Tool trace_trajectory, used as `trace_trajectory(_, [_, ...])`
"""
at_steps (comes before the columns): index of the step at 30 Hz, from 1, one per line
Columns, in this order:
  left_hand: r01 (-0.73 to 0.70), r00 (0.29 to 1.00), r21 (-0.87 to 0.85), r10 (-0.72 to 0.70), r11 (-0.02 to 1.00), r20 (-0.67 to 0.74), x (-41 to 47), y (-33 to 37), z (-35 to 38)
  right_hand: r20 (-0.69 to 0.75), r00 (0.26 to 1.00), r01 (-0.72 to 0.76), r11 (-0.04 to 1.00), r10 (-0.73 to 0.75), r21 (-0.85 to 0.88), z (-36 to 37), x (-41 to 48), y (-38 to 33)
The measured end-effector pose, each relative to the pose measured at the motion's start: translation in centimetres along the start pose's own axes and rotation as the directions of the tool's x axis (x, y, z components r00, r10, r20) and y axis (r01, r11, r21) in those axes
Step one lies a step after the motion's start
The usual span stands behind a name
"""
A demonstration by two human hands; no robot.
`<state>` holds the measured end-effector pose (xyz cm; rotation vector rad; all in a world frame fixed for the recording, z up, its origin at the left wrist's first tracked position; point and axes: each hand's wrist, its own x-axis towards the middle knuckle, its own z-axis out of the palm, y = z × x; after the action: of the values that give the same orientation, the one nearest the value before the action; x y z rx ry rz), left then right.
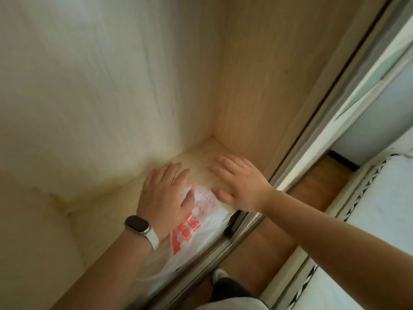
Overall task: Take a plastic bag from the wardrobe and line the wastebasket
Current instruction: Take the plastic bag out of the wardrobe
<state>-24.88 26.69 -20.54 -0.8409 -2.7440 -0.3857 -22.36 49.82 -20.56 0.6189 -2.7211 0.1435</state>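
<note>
A person's left hand point(166, 195), wearing a smartwatch point(137, 224), is lying flat with fingers spread on a white plastic bag point(201, 229) with red print, which is resting on the wardrobe shelf point(199, 157). The right hand point(240, 184), also open and flat, is hovering just beside it, its thumb touching the bag's edge.

Red printing is carried on the white plastic bag point(201, 222) lying on the wardrobe shelf point(201, 157). Large block characters and several lines of smaller print can be made out, but none can be read: the characters are blurred, seen at an angle and partly covered by the left hand point(165, 198). No other text, label or number is shown.
</note>
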Motion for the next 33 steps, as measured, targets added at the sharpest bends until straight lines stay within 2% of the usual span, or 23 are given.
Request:
trace_trajectory(4, [0.21,0.97,0.011,-0.209,0.978,0.126,-3.7,-4.4,4.2,0.119,0.989,0.073,0.989,-0.088,0.127,5.4,2.5,-0.7])
trace_trajectory(8, [0.393,0.884,-0.007,-0.376,0.92,0.279,-7.3,-7.5,8.8,0.213,0.958,0.136,0.96,-0.19,0.245,11.1,4.3,-0.7])
trace_trajectory(13, [0.627,0.715,-0.017,-0.567,0.778,0.409,-12.4,-10.0,14.4,0.324,0.894,0.179,0.91,-0.309,0.374,18.7,5.1,-1.0])
trace_trajectory(18, [0.773,0.531,0.035,-0.677,0.633,0.51,-15.9,-11.4,20.1,0.462,0.792,0.187,0.879,-0.399,0.438,25.9,4.2,-2.0])
trace_trajectory(20, [0.808,0.489,0.032,-0.699,0.589,0.522,-16.6,-11.9,22.2,0.505,0.753,0.192,0.875,-0.422,0.445,28.7,3.6,-2.7])
trace_trajectory(26, [0.829,0.455,0.043,-0.717,0.557,0.528,-18.6,-13.9,28.3,0.612,0.665,0.18,0.888,-0.427,0.424,35.7,1.5,-4.5])
trace_trajectory(31, [0.773,0.488,0.045,-0.638,0.633,0.596,-21.9,-14.5,31.9,0.68,0.605,0.179,0.903,-0.414,0.39,39.3,0.3,-5.8])
trace_trajectory(33, [0.752,0.477,0.041,-0.586,0.658,0.655,-23.3,-14.4,32.9,0.709,0.582,0.162,0.912,-0.397,0.378,40.6,-0.2,-5.9])
